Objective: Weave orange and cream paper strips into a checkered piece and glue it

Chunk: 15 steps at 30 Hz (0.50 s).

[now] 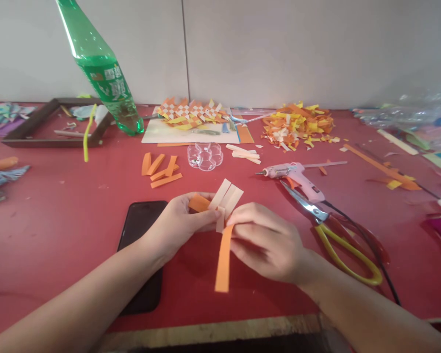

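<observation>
My left hand (191, 215) pinches a small bundle of paper strips between thumb and fingers. Cream paper strips (226, 197) stick up out of the grip, and an orange strip end (199, 203) shows beside the index finger. My right hand (266, 240) is closed on an orange paper strip (224, 260) that hangs down toward the table. Both hands meet over the red table, the right fingertips touching the cream strips. How the strips cross between the fingers is partly hidden.
Beneath my left forearm lies a black phone (141, 255). Loose orange strips (161, 170), a clear flower-shaped palette (205, 156), a pink glue gun (296, 177) and yellow-and-red scissors (330, 230) lie around. Farther back are a paper pile (297, 125), green bottle (106, 81) and dark frame (55, 142).
</observation>
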Tool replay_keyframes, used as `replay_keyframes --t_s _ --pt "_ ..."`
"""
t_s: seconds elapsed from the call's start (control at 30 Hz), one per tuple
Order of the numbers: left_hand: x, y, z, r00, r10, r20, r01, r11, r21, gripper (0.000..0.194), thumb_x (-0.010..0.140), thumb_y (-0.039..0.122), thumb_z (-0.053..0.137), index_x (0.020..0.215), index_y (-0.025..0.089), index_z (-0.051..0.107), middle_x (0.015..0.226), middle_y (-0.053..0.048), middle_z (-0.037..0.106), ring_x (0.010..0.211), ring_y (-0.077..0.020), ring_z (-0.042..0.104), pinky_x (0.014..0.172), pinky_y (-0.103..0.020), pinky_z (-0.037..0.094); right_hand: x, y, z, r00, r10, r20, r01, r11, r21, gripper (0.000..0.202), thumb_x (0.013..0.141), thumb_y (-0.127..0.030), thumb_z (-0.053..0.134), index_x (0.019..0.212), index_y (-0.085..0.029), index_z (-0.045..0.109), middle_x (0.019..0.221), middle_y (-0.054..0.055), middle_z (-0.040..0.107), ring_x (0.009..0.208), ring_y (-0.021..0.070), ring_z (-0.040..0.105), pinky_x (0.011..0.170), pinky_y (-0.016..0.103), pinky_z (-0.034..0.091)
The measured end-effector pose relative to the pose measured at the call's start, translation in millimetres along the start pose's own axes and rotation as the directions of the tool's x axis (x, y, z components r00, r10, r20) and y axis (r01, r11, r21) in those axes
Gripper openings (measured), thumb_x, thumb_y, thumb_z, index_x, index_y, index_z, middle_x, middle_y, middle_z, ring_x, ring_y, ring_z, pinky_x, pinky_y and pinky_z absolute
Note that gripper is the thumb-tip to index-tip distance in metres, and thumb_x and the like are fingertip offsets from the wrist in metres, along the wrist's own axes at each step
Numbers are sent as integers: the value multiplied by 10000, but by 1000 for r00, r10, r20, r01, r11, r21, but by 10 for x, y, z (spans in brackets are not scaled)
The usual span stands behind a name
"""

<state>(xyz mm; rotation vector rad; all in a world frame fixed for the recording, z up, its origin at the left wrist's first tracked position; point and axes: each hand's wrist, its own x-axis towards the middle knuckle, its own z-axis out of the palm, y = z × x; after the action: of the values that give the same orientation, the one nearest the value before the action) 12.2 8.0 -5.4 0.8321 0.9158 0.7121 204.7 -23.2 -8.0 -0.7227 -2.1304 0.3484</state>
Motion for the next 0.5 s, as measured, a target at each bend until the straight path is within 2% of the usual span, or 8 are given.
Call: replay_keyframes --t_s 0.07,0.17,0.27,0.37,0.5 --pt "-2 -1 1 999 27 -40 -27 1000 -1 303 757 254 786 1005 132 661 856 -25 714 822 -138 681 841 -291 553 6 -10 -16 986 142 -91 -143 990 -10 75 872 -114 602 895 -174 640 883 52 659 797 127 642 704 252 564" --pt "-15 -11 -3 996 54 -75 -51 998 45 277 774 269 772 981 130 651 854 -30 719 806 -145 688 796 -279 549 -9 7 -10 916 364 -165 -368 930 10 89 892 -144 604 907 -201 670 875 25 675 776 107 660 709 224 567" --pt "-21 -26 -10 996 60 -72 -53 994 94 210 817 286 728 940 129 663 832 -29 721 800 -144 687 789 -271 535 -28 24 22 841 523 -137 -504 851 150 105 906 -192 595 979 -225 663 864 6 691 735 98 679 686 211 579" --pt "-20 -29 -1 994 104 -43 -97 985 140 188 856 313 687 942 146 683 839 -20 729 823 -130 682 797 -245 527 -24 20 53 771 634 -64 -593 751 291 204 871 -243 639 1070 -226 597 869 7 720 719 113 703 666 218 591" --pt "-27 -21 18 996 86 -18 -83 986 145 206 823 312 719 939 145 681 950 -44 748 870 -153 700 788 -257 554 2 22 60 665 747 -3 -694 620 367 191 831 -312 681 965 -209 592 795 13 733 707 130 707 599 205 571"
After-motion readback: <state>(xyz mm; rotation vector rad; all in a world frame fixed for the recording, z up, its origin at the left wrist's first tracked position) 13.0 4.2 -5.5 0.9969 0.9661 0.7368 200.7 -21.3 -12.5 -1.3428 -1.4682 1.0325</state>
